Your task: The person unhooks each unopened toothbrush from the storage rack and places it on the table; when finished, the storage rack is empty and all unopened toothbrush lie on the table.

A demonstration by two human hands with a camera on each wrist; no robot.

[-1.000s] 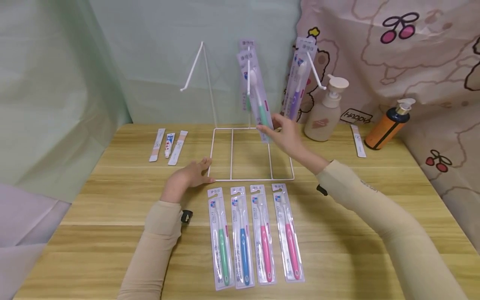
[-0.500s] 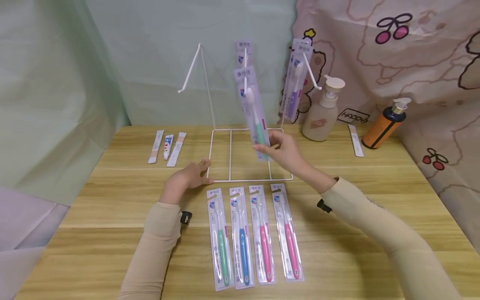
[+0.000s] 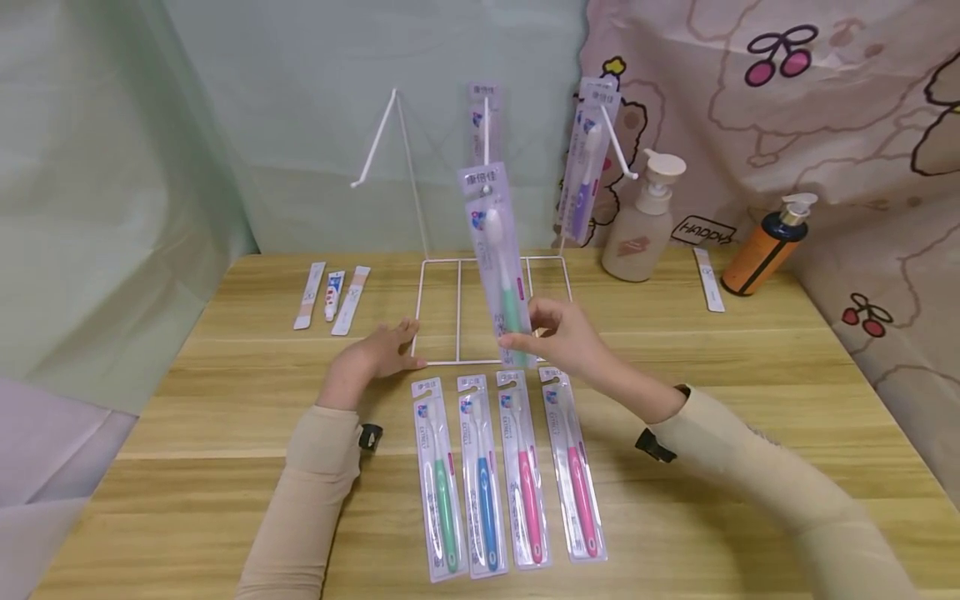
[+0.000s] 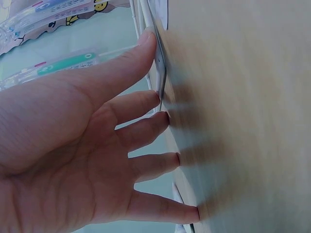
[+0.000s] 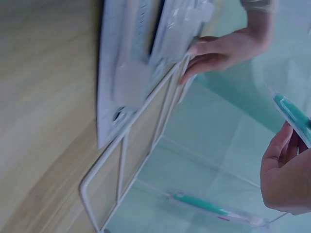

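My right hand pinches the lower end of a packaged toothbrush with a green handle. The pack tilts slightly, and its top hole overlaps the tip of the rack's middle hook. Behind it, another packaged toothbrush hangs on that hook. My left hand, fingers spread, rests at the front left corner of the white wire rack; its fingertips touch down on the table. Packs with purple-handled brushes hang on the right hook, while the left hook carries nothing.
In front of the rack lie packaged toothbrushes with green, blue and pink handles. Slim sachets and a small toothpaste tube are at the left. Pump bottles, one beige and one orange, stand at the right.
My right hand has drawn the green-handled toothbrush pack forward and down along the middle hook to its tip. The left hand has stayed at the rack's corner.
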